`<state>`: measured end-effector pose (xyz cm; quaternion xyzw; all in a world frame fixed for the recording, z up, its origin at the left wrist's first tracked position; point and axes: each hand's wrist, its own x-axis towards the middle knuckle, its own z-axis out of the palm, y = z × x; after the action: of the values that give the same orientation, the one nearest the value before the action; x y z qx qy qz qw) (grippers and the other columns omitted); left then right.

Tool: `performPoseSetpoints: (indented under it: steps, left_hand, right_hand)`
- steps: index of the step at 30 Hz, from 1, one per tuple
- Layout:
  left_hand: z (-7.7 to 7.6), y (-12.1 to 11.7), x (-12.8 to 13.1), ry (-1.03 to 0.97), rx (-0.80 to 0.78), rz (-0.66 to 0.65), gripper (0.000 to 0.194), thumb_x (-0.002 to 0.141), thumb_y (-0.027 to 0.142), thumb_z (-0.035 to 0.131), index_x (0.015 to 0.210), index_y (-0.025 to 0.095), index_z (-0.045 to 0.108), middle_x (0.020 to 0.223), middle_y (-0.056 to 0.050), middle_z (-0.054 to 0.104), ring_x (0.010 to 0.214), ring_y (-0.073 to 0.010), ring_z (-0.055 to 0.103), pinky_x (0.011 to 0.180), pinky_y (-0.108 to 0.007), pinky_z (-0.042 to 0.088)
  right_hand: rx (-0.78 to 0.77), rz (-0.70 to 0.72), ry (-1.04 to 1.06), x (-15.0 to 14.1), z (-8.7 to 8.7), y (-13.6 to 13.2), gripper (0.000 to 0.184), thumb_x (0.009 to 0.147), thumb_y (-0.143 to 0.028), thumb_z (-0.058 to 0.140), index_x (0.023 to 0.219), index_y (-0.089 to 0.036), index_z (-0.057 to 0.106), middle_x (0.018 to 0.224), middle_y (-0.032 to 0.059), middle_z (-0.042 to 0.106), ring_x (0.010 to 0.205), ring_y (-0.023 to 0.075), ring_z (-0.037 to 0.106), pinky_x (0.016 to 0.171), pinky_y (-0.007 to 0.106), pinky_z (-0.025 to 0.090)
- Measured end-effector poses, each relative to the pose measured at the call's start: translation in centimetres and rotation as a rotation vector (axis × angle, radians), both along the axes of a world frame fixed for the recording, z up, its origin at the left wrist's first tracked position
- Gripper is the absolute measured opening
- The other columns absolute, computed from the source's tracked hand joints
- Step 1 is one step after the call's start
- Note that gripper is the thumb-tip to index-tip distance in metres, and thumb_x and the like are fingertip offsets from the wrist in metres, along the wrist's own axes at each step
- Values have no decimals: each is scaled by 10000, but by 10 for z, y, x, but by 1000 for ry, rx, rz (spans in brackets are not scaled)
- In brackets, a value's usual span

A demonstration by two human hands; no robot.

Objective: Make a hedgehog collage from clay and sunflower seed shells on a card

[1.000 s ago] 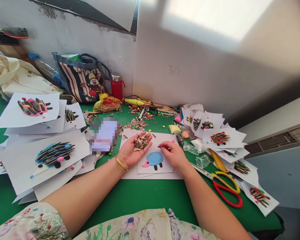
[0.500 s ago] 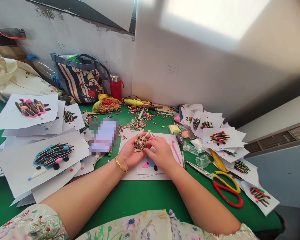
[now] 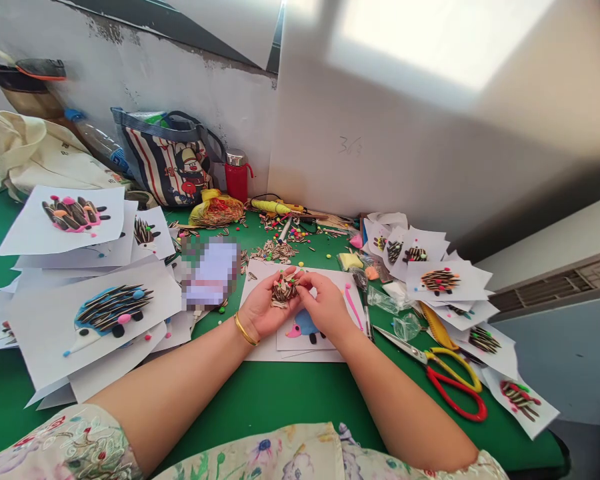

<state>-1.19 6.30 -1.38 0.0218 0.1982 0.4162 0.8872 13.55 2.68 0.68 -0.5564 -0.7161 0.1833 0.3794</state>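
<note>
A heap of striped sunflower seeds (image 3: 283, 291) mixed with small coloured balls lies in my left hand (image 3: 263, 309), which is cupped palm up around it. At the heap's right edge, the thumb and fingers of my right hand (image 3: 326, 303) are pinched together. Whatever is between those fingertips is too small to make out. Below both hands, a card with a blue clay hedgehog (image 3: 306, 325) with a pink snout lies on larger white paper (image 3: 260, 347). A pink clay strip (image 3: 353, 307) is on that paper, right of my right hand.
Stacks of finished hedgehog cards stand at left (image 3: 45, 313) and right (image 3: 467, 280). Scissors (image 3: 455, 383) lie open at right. Loose seeds (image 3: 275, 252), a blurred phone (image 3: 213, 273), a seed bag (image 3: 217, 210), a red flask (image 3: 237, 180) and a striped bag (image 3: 165, 160) are farther back.
My right fingers have drawn back slightly to the heap's right edge, and more of the blue hedgehog shows. The whole view has shifted a little. My left hand still cradles the seeds.
</note>
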Motion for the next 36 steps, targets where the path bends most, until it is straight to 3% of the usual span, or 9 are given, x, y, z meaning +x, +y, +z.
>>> performPoseSetpoints:
  steps: [4, 9, 11, 20, 29, 32, 36]
  left_hand:
    - [2, -1, 0, 29, -10, 8, 266, 984, 215, 427, 1114, 143, 648, 958, -95, 711, 857, -181, 703, 820, -337, 579]
    - [9, -3, 0, 27, -12, -14, 264, 992, 225, 412, 1031, 147, 662, 836, -64, 694, 687, -134, 682, 651, -242, 564]
    - [11, -3, 0, 35, -3, -25, 261, 990, 238, 417, 1019, 151, 662, 813, -59, 688, 660, -139, 675, 640, -254, 561]
    - [9, -2, -1, 31, -12, -18, 244, 978, 222, 440, 1009, 140, 668, 962, -102, 705, 784, -163, 697, 686, -255, 558]
    - [0, 1, -2, 18, -37, -16, 265, 984, 220, 435, 1112, 149, 656, 1003, -104, 707, 872, -183, 706, 774, -301, 580]
    - [0, 1, -3, 19, -33, -16, 268, 993, 229, 427, 1139, 155, 639, 1077, -117, 700, 945, -208, 706, 792, -338, 590]
    - [4, -1, -5, 24, -49, 13, 233, 986, 237, 461, 1102, 144, 639, 1147, -136, 683, 1105, -250, 665, 921, -413, 559]
  right_hand:
    - [77, 21, -58, 0, 3, 6, 199, 908, -170, 511, 967, -248, 684, 1031, 45, 698, 1025, 217, 601, 936, 380, 459]
    - [119, 77, -128, -10, 10, 2, 134, 868, -161, 588, 894, -243, 691, 941, 42, 675, 973, 219, 593, 875, 364, 482]
    - [133, 87, -187, -12, 12, -2, 83, 841, -175, 637, 871, -236, 686, 940, 47, 674, 975, 231, 588, 877, 374, 479]
    - [56, 87, -323, -5, 1, -2, 226, 846, -147, 618, 1050, -218, 684, 1065, 82, 693, 1067, 260, 587, 935, 409, 479]
    - [37, 88, -193, -2, 3, -4, 360, 875, -121, 500, 1188, -227, 642, 1106, 81, 683, 1057, 239, 601, 933, 397, 479]
    - [-7, 91, -48, 6, 4, -6, 262, 901, -178, 486, 1077, -243, 669, 1067, 55, 684, 1016, 215, 609, 903, 363, 479]
    - [-189, -12, 130, 29, -5, -7, 152, 883, -281, 515, 938, -228, 647, 909, 28, 682, 818, 191, 617, 744, 321, 488]
